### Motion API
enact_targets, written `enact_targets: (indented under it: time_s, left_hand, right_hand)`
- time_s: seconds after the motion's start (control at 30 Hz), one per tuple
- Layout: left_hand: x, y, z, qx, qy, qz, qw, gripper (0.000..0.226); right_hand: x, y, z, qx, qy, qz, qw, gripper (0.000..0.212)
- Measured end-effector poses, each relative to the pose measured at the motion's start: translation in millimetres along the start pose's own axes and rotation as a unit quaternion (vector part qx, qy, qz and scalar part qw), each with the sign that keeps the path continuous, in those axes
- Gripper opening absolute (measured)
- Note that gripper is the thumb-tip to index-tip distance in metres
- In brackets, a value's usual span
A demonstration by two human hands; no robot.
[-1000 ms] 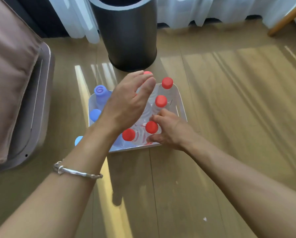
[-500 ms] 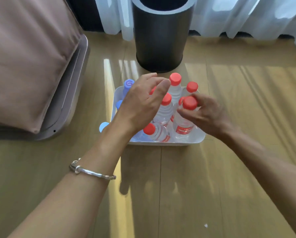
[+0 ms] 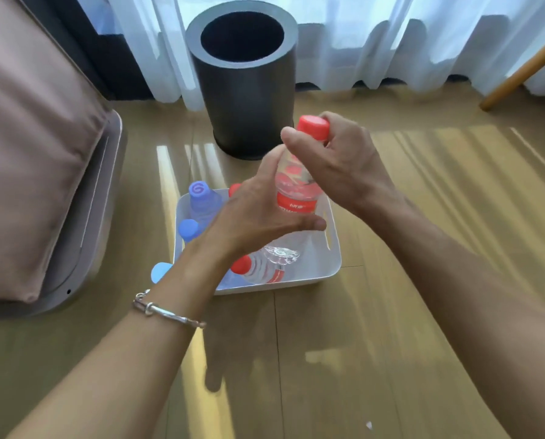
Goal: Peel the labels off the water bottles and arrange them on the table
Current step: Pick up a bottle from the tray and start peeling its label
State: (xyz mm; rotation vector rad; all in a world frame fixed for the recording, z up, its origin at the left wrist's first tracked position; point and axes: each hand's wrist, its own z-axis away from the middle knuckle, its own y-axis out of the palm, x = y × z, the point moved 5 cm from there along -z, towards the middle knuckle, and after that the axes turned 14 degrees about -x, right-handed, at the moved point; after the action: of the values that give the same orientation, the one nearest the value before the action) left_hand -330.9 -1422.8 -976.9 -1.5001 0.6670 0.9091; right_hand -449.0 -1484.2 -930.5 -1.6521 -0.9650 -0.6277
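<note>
Since half a second back, the red-capped bottle (image 3: 296,198) has come up out of the white tray (image 3: 331,267) and now hangs above it, label on. The right hand (image 3: 350,166) pinches its neck just under the cap. The left hand (image 3: 252,217) cups round the labelled body; whether it presses yet, I cannot tell. Of the two hands only one surely grips, so the bottle could slip and drop onto the other bottles (image 3: 261,270) in the tray.

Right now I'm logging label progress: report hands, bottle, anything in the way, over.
Right hand grips red-capped bottle at the neck, left hand wraps its body. Bottle held above white tray, label still on. Nothing blocking; more bottles in tray below.
</note>
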Motion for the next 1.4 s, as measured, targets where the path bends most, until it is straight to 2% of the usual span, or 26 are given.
enact_targets:
  time_s: [0.07, 0.17, 0.23, 0.27, 0.33, 0.4, 0.47, 0.6, 0.67, 0.73, 0.8, 0.83, 0.93, 1.03, 1.13, 1.23, 1.3, 1.4]
  left_hand:
    - [-2, -1, -5, -0.007, -0.005, 0.048, 0.999, 0.096]
    - [-5, -7, -12, -0.016, -0.004, 0.111, 0.994, 0.086]
    - [-3, -13, -15, -0.024, -0.022, 0.17, 0.985, 0.076]
    - [-2, -18, -16, -0.03, -0.034, 0.194, 0.98, 0.073]
    - [4, -26, -18, -0.041, -0.048, 0.228, 0.972, 0.07]
    - [11, -32, -20, -0.045, -0.053, 0.257, 0.964, 0.069]
    - [15, -36, -21, -0.045, -0.057, 0.282, 0.957, 0.074]
    - [15, -32, -17, -0.034, -0.063, 0.301, 0.951, 0.085]
    - [12, -29, -14, -0.024, -0.063, 0.323, 0.944, 0.09]
    - [7, -27, -11, -0.008, -0.064, 0.349, 0.935, 0.078]
    - [2, -26, -11, 0.011, -0.067, 0.372, 0.926, 0.056]
    - [0, -26, -10, 0.016, -0.067, 0.376, 0.924, 0.054]
    - [-2, -27, -8, 0.015, -0.065, 0.368, 0.928, 0.059]
    - [-1, -32, -7, -0.041, -0.022, 0.276, 0.96, 0.056]
    - [-7, -34, -5, -0.077, 0.0, 0.218, 0.973, 0.049]
    - [-10, -37, -4, -0.092, -0.008, 0.213, 0.973, 0.043]
    - [-5, -43, -5, -0.104, -0.03, 0.222, 0.969, 0.045]
    - [-2, -44, -3, -0.075, -0.047, 0.271, 0.958, 0.046]
  right_hand:
    - [3, -4, -3, -0.012, 0.001, -0.016, 1.0, 0.044]
    - [2, -1, -2, 0.05, 0.051, -0.117, 0.991, 0.048]
    - [-6, 2, 2, 0.085, 0.113, -0.207, 0.968, 0.033]
    - [-11, 3, 3, 0.086, 0.124, -0.215, 0.965, 0.023]
    - [-21, 6, 7, 0.091, 0.122, -0.188, 0.97, 0.011]
    - [-26, 14, 14, 0.135, 0.119, -0.172, 0.968, 0.009]
    - [-26, 22, 22, 0.17, 0.124, -0.181, 0.961, 0.013]
    - [-30, 27, 30, 0.167, 0.168, -0.235, 0.943, 0.02]
    - [-30, 29, 35, 0.186, 0.198, -0.275, 0.922, 0.034]
    - [-28, 30, 39, 0.207, 0.217, -0.313, 0.901, 0.051]
    - [-24, 30, 41, 0.23, 0.217, -0.333, 0.888, 0.05]
    - [-23, 29, 41, 0.24, 0.216, -0.34, 0.883, 0.049]
    - [-22, 27, 43, 0.234, 0.194, -0.343, 0.889, 0.043]
    - [-18, 24, 44, 0.17, 0.156, -0.343, 0.91, 0.03]
    - [-16, 21, 44, 0.105, 0.119, -0.296, 0.942, 0.032]
    - [-16, 20, 46, 0.082, 0.115, -0.265, 0.954, 0.037]
    - [-11, 22, 46, 0.089, 0.11, -0.272, 0.952, 0.029]
    - [-5, 27, 43, 0.111, 0.141, -0.292, 0.939, 0.024]
